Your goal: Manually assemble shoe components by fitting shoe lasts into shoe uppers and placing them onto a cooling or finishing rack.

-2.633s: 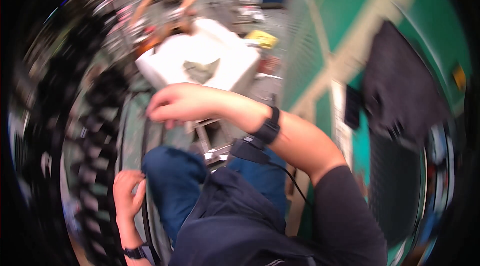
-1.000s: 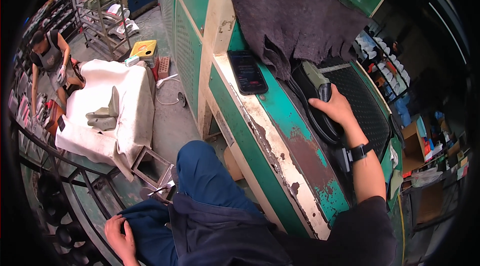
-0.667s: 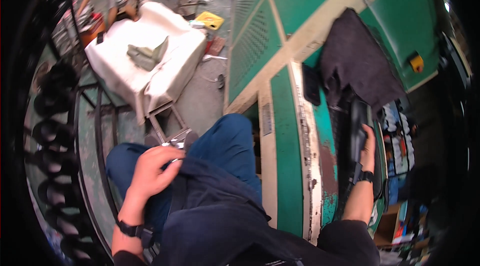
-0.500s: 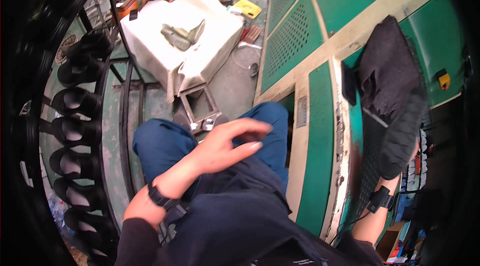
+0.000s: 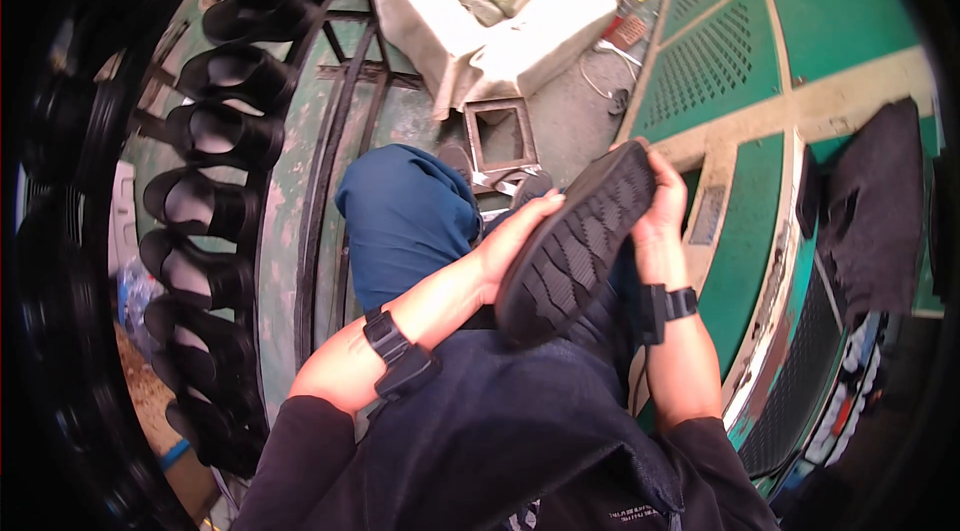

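Honestly, it's a two-hand job on one black shoe sole, held over the lap.

The right hand point(image 5: 662, 206) is wrapped round the far end of the black sole point(image 5: 577, 243), fingers closed on its edge, while the left hand point(image 5: 512, 239) lies flat along the near-left side, fingers loosely curled against it rather than clamped. Tread faces up. I'd say keep the right-hand grip firm and let the left one steady and turn it, so the sole doesn't flex or slip off the knee point(image 5: 405, 211). Out to the left there's a rack of black shoes point(image 5: 205, 131), at the far side a white cloth-covered table point(image 5: 500, 11), and on the right a green machine point(image 5: 760, 191) with a dark cloth point(image 5: 880, 211) draped over it.
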